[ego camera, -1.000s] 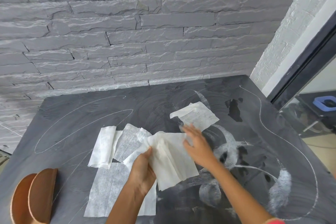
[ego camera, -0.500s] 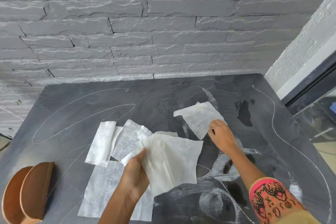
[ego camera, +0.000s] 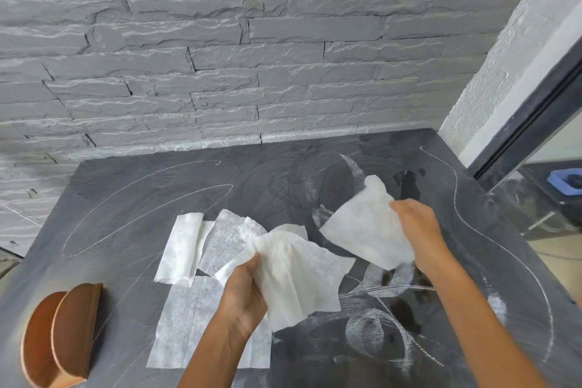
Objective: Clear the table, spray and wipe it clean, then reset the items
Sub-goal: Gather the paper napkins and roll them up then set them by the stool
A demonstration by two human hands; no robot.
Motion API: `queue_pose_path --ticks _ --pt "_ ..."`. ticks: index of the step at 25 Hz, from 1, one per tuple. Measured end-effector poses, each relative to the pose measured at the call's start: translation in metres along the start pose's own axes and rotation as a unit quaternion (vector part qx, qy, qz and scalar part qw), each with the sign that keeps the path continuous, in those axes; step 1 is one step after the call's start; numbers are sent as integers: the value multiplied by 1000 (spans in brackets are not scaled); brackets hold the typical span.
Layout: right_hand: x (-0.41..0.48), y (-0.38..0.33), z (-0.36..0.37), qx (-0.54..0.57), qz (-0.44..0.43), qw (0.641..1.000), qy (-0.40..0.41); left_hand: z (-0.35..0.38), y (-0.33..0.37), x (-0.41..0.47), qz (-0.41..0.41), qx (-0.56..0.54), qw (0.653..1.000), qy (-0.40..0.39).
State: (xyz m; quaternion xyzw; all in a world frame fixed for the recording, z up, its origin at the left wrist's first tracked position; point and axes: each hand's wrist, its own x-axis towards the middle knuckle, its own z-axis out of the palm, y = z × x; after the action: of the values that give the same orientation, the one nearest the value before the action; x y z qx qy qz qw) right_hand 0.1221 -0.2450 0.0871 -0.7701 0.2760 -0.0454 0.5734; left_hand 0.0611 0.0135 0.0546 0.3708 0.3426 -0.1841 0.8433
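Head view: we are recording the left hand (ego camera: 244,290) gripping a crumpled wipe (ego camera: 296,274) and the right hand (ego camera: 415,230) pinching a second wipe (ego camera: 365,230) over the dark table (ego camera: 126,198). Loose wipes (ego camera: 182,249) are lying flat among smears — we are judging wiping unfinished, resetting outstanding.

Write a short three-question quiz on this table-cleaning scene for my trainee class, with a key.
1. True or false: the left hand grips a crumpled wipe and the right hand a flatter wipe.
2. The wooden holder stands at the table's: A) near-left corner, B) far-right corner, C) centre.
3. Fill in: the smears on the table are ___ in colour.
Key: 1 true; 2 A; 3 white.
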Motion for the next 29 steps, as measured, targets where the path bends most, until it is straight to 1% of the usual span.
queue_pose_path --ticks 2,6,8,10,12,15,16,18,21,23,25,27,29 --pt "-24 -8 -8 34 8 999 6 1 -1 -6 0 14 1000 -2" --pt "-71 -21 -17 75 -26 997 22 2 1 -16 2 43 999 2" --pt "-90 -22 -12 74 -45 996 31 3 3 -18 12 48 999 -8" --pt "-110 -19 4 43 -63 997 -7 6 1 -23 2 52 998 -22" --pt "-129 -11 30 -16 -63 995 -79 9 -5 -28 -13 58 998 -34" --pt "-148 6 69 -144 -64 970 -185 10 -12 -35 -44 60 995 -60" --pt "-153 11 81 -176 -73 960 -203 9 -13 -36 -55 62 994 -71" --pt "-163 18 97 -212 -95 950 -208 5 -13 -38 -72 61 992 -90" --pt "-177 24 112 -224 -126 944 -208 -5 -8 -41 -88 20 989 -119" --pt "-183 27 116 -215 -160 937 -225 -11 -3 -44 -88 2 988 -126" --pt "-189 31 118 -210 -207 915 -275 -20 -1 -46 -70 21 992 -107" --pt "-193 34 119 -188 -234 897 -325 -34 3 -47 -40 14 997 -66" --pt "-191 37 121 -138 -233 904 -330 -49 11 -50 -3 0 999 -38"
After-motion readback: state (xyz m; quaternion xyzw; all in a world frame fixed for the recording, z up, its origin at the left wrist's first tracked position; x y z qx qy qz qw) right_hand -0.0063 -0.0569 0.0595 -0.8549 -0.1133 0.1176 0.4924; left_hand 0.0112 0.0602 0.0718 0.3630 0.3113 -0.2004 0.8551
